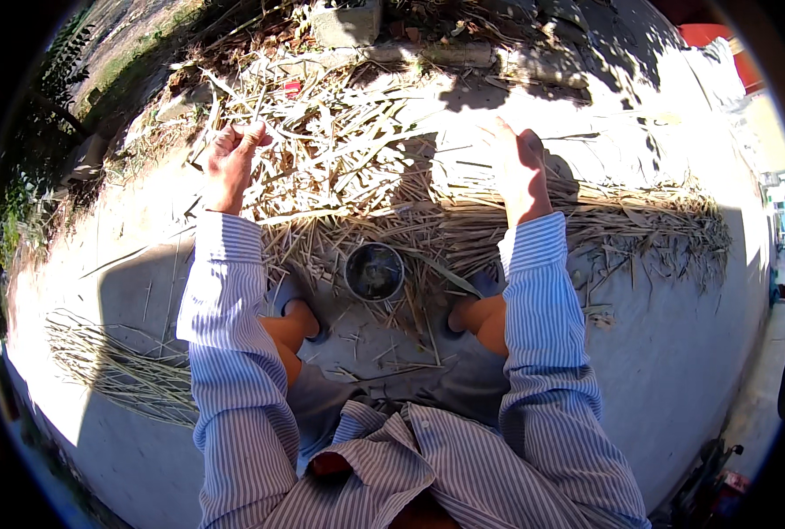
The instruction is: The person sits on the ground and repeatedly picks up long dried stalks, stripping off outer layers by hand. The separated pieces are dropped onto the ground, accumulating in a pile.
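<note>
My left hand [228, 166] is closed, its thumb pressed against the bent fingers, over the left side of a loose heap of dry, pale stalks and leaves [339, 163]. A thin stalk shows just above its thumb, but I cannot tell whether the hand grips it. My right hand [521, 167] hovers at about the same height, fingers together and washed out by sunlight. Thin stalks show on both sides of it; what it pinches is unclear. Below it, a thick bundle of straw-coloured stalks [621, 212] lies sideways. Between my feet stands a round metal container [375, 299] with a dark inside.
Another bundle of thin greenish stalks [128, 366] lies on the concrete at left. Logs [427, 55] and a concrete block [346, 26] line the far edge. A small red item [292, 87] sits in the heap. Red objects [705, 35] stand far right.
</note>
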`<state>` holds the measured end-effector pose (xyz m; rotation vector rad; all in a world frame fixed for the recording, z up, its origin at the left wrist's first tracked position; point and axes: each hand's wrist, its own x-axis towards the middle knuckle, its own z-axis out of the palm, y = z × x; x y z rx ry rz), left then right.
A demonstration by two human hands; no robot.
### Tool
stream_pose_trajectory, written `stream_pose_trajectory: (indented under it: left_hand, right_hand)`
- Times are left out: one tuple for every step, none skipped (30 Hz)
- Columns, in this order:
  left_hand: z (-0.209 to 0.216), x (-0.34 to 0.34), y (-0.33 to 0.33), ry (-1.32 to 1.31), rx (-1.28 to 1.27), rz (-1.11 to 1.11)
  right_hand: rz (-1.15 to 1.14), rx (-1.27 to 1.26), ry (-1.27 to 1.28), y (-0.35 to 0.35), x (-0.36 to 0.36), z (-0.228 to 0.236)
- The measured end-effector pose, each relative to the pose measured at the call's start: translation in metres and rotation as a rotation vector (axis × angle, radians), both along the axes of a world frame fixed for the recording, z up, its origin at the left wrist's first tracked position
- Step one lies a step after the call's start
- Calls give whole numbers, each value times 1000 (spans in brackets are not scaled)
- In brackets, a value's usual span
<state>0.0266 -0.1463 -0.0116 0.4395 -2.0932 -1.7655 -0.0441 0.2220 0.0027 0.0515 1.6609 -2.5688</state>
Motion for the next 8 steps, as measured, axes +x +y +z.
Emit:
stream_pose_trajectory:
  left_hand:
    - [4,-1,13,89,-320,6]
    - [10,-2,32,177,-643,16]
    - [17,-3,51,266,-965,29]
    - [25,-3,75,318,-895,-114]
    - [32,3,87,355,-838,-241]
    - [27,1,98,301,-852,-335]
    - [24,1,103,244,-871,-426]
    - [24,1,102,86,-883,-517]
  right_hand:
    - [34,13,-73,-8,5,9]
    - [177,-53,49,-14,2,0]
    - [186,-79,50,-21,6,-11]
    - [213,-94,72,-32,12,-19]
    - [240,-87,27,-54,24,-15]
    - [288,-105,-8,-64,27,-20]
    - [341,-128,-42,-70,28,-25]
    - [337,-149,-48,-72,26,-34]
